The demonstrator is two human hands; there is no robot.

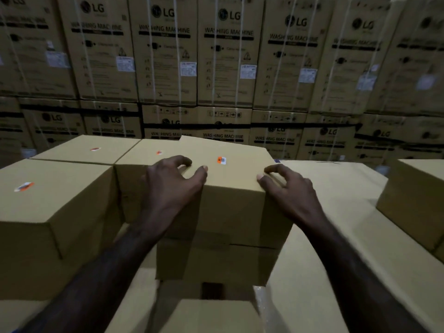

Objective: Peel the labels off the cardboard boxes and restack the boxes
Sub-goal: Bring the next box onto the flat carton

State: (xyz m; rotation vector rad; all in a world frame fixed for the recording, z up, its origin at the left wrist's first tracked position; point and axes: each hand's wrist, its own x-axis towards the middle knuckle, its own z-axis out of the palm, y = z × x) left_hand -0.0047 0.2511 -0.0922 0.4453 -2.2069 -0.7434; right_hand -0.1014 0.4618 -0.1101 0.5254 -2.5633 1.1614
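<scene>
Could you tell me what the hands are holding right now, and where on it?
Both grip the middle cardboard box at its near top edge: left hand at the left corner, right hand at the right corner.

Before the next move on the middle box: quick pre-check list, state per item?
1. Left hand on the box, fingers curled over its top edge: ok.
2. Right hand on its right top corner: ok.
3. Orange label on the box top, unpeeled: not ok.
4. Label free of both hands, reachable: ok.
5. Box squarely seated on the box below: cannot tell.
6. Neighbour box on the left has its label on: not ok.
</scene>
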